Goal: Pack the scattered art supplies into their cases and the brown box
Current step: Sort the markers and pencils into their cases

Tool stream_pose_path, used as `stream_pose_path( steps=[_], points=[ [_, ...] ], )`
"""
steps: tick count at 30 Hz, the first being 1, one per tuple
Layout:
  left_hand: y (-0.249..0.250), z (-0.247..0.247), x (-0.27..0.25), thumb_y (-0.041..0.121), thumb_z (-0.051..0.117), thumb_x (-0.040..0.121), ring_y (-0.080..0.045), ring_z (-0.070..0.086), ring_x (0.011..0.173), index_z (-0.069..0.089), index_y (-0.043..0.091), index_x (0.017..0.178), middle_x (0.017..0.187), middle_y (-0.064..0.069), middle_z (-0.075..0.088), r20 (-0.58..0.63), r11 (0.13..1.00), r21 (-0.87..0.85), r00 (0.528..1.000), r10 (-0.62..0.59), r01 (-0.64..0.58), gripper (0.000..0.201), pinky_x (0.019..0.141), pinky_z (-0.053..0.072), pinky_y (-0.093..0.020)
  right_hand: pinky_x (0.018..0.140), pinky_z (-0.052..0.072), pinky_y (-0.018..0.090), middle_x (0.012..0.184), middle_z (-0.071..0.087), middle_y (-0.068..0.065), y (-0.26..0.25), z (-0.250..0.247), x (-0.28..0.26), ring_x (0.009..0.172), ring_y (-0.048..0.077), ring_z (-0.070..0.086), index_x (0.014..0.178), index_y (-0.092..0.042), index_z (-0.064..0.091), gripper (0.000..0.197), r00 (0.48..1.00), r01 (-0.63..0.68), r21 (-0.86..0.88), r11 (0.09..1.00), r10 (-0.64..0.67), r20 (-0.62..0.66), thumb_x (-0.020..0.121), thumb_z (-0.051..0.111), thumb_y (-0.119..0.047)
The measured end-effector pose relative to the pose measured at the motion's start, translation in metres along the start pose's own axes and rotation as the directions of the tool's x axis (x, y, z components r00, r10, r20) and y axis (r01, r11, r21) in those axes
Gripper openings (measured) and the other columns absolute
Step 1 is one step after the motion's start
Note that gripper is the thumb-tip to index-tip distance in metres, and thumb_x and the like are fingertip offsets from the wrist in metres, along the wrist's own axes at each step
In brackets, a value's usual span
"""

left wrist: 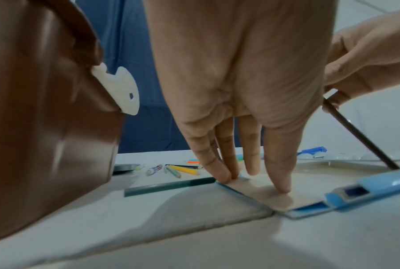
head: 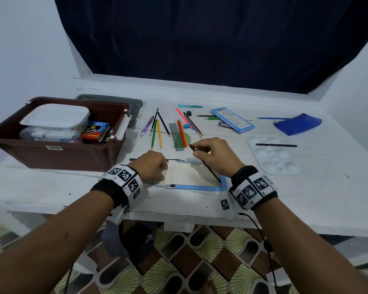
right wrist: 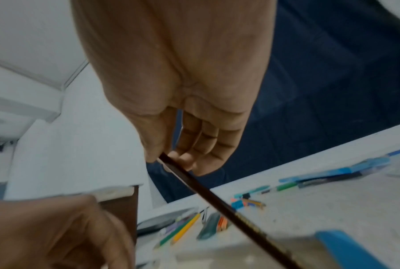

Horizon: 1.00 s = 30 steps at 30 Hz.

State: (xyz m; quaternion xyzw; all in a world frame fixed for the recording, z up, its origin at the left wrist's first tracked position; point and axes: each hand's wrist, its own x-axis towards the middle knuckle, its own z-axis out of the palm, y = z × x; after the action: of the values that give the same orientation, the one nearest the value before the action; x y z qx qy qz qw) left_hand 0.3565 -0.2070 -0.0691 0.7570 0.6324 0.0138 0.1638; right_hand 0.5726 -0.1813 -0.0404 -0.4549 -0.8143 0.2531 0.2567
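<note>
An open blue case with a cream lining lies at the table's front edge. My left hand presses straight fingers down on the lining's left part. My right hand pinches the top of a dark brown pencil between thumb and fingertips. The pencil slants down, its lower end at the case's right front corner. The brown box stands at the left, holding a white tub and small packs.
Several loose coloured pencils, pens and a ruler lie beyond the case. A blue tin and a blue pouch sit at the back right. A clear palette carries a dark pencil. A grey lid lies behind the box.
</note>
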Motion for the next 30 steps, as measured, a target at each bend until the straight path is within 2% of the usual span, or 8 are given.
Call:
stream_pose_path(
  steps=[3,6,8,10,14,16,20,30],
  points=[
    [-0.006,0.003,0.003,0.017,0.074,0.074,-0.019,0.049,0.069,0.048,0.016,0.054,0.061,0.007,0.047,-0.010,0.999,-0.001,0.999,-0.051,0.051,0.033,0.059,0.034,-0.024,0.086,0.053,0.030,0.102,0.071,0.003,-0.003,0.017,0.003,0.090,0.015,0.065,0.111,-0.013,0.073,0.024,0.993,-0.016,-0.049,0.999,0.022,0.114,0.091,0.059,-0.010],
    [-0.010,0.004,0.006,0.028,0.079,0.073,-0.016,0.051,0.073,0.056,0.021,0.063,0.068,0.009,0.050,0.001,0.996,-0.019,0.996,-0.091,0.091,0.026,0.064,0.041,-0.025,0.089,0.053,0.031,0.104,0.071,0.002,0.001,0.026,0.006,0.092,0.014,0.063,0.105,-0.013,0.074,0.022,0.957,-0.033,-0.198,0.980,0.088,0.276,0.090,0.059,-0.009],
    [-0.013,0.004,0.007,0.033,0.082,0.072,-0.016,0.055,0.078,0.065,0.024,0.079,0.079,0.007,0.055,0.012,0.995,-0.022,0.995,-0.098,0.098,0.021,0.069,0.046,-0.028,0.081,0.051,0.024,0.103,0.070,-0.001,0.003,0.028,0.007,0.089,0.011,0.060,0.106,-0.014,0.075,0.022,0.911,-0.021,-0.306,0.952,0.144,0.385,0.087,0.065,-0.009],
    [-0.015,0.006,0.008,0.035,0.083,0.070,-0.016,0.055,0.077,0.059,0.027,0.074,0.080,0.007,0.054,0.015,0.994,-0.035,0.994,-0.108,0.108,0.026,0.068,0.046,-0.028,0.070,0.043,0.017,0.100,0.069,-0.001,0.004,0.027,0.007,0.081,0.007,0.055,0.107,-0.014,0.075,0.022,0.885,0.004,-0.364,0.931,0.166,0.435,0.086,0.069,-0.011],
    [-0.014,0.006,0.011,0.032,0.087,0.065,-0.016,0.059,0.080,0.069,0.023,0.089,0.088,0.004,0.060,-0.002,0.987,-0.086,0.991,-0.136,0.136,0.032,0.073,0.053,-0.031,0.064,0.037,0.010,0.094,0.070,-0.002,0.011,0.020,0.005,0.079,0.008,0.056,0.101,-0.013,0.077,0.018,0.893,-0.018,-0.374,0.927,0.183,0.411,0.087,0.068,-0.010],
    [-0.014,0.007,0.010,0.029,0.088,0.064,-0.016,0.060,0.083,0.071,0.020,0.097,0.090,0.004,0.061,-0.012,0.978,-0.143,0.988,-0.153,0.149,0.038,0.077,0.055,-0.031,0.071,0.043,0.013,0.096,0.073,-0.001,0.019,0.019,0.001,0.085,0.012,0.062,0.096,-0.015,0.078,0.017,0.895,-0.051,-0.378,0.924,0.211,0.393,0.085,0.067,-0.009],
    [-0.019,0.009,0.008,0.023,0.087,0.068,-0.014,0.057,0.080,0.072,0.015,0.103,0.084,0.007,0.057,-0.023,0.962,-0.229,0.987,-0.158,0.148,0.039,0.070,0.045,-0.024,0.075,0.047,0.017,0.096,0.075,-0.003,0.033,0.020,-0.002,0.085,0.010,0.065,0.089,-0.018,0.079,0.020,0.903,-0.103,-0.321,0.941,0.224,0.367,0.084,0.064,-0.005],
    [-0.023,0.005,0.016,0.023,0.089,0.066,-0.015,0.058,0.078,0.073,0.011,0.099,0.077,0.008,0.056,0.019,0.963,-0.227,0.989,-0.146,0.146,0.039,0.070,0.046,-0.024,0.073,0.037,0.006,0.096,0.071,-0.010,0.035,0.020,-0.018,0.084,0.003,0.057,0.098,-0.020,0.077,0.022,0.912,0.029,-0.316,0.948,0.104,0.396,0.091,0.059,-0.009]
  ],
)
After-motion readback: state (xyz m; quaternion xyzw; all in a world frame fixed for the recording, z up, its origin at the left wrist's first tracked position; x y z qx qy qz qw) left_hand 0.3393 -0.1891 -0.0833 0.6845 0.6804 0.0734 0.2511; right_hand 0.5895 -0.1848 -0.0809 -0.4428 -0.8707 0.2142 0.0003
